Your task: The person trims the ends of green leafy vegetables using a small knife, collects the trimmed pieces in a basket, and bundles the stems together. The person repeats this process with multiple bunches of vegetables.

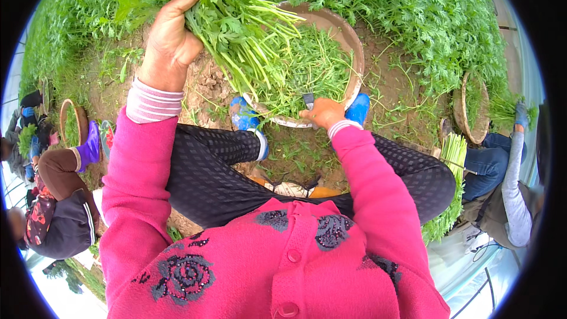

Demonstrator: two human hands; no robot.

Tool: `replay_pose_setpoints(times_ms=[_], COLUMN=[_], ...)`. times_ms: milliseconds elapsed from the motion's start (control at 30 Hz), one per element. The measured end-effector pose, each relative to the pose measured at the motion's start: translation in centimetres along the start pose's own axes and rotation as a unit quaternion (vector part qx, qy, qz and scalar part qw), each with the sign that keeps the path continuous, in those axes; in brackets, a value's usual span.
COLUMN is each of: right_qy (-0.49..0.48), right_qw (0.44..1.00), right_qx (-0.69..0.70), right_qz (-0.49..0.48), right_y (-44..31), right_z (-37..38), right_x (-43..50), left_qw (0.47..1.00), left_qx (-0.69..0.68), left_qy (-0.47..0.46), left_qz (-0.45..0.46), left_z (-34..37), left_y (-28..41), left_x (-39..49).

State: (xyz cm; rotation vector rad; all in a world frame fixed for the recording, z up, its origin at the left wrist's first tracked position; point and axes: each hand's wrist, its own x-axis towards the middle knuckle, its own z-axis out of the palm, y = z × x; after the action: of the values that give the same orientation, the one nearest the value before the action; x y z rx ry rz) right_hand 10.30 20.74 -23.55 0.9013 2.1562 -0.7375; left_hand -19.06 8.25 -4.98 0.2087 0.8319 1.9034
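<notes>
My left hand [170, 42] is raised at the upper left, gripping a bunch of leafy chrysanthemum greens [234, 31]. The cut stem ends fan out to the right over a round, mud-stained basin [357, 55]. Loose green trimmings [321, 68] cover much of the basin's inside. At the near rim, my right hand [326, 113] is closed around a small tool with a flat, dark blade [308, 99]; most of its handle is hidden by my fingers. The blade points away from me, apart from the bunch.
Dense growing greens [412, 13] border the far side. Blue shoes [358, 108] flank the basin on muddy soil. On the right, a person [514, 195] sits beside a bundle of stems [454, 155] and another basin [464, 106]. Other people [66, 212] work at left near a basin [79, 122].
</notes>
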Motion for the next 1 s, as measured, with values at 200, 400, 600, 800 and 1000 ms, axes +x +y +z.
replay_pose_setpoints(times_ms=[200,400,600,800,1000], right_qy=[0.11,0.219,0.289,0.434,0.185], right_qw=[0.984,0.9,0.808,0.788,0.716], right_qx=[0.139,0.367,0.488,0.378,0.622], right_qz=[-0.007,-0.085,-0.159,-0.22,-0.259], right_y=[1.7,2.6,0.5,-0.5,-1.3], right_z=[0.9,-3.3,-5.0,-5.8,-6.3], right_x=[-0.2,-8.0,-15.0,-16.4,-16.5], left_qw=[0.985,0.978,0.978,0.975,0.979], left_qx=[0.146,0.168,0.169,0.192,0.185], left_qy=[0.081,0.121,0.118,0.104,0.084], left_qz=[0.043,-0.027,-0.045,-0.045,-0.028], left_z=[1.5,3.6,4.7,5.2,5.8], left_y=[-1.3,-2.5,-3.5,-5.2,-6.0], left_x=[0.4,0.5,0.3,0.6,0.4])
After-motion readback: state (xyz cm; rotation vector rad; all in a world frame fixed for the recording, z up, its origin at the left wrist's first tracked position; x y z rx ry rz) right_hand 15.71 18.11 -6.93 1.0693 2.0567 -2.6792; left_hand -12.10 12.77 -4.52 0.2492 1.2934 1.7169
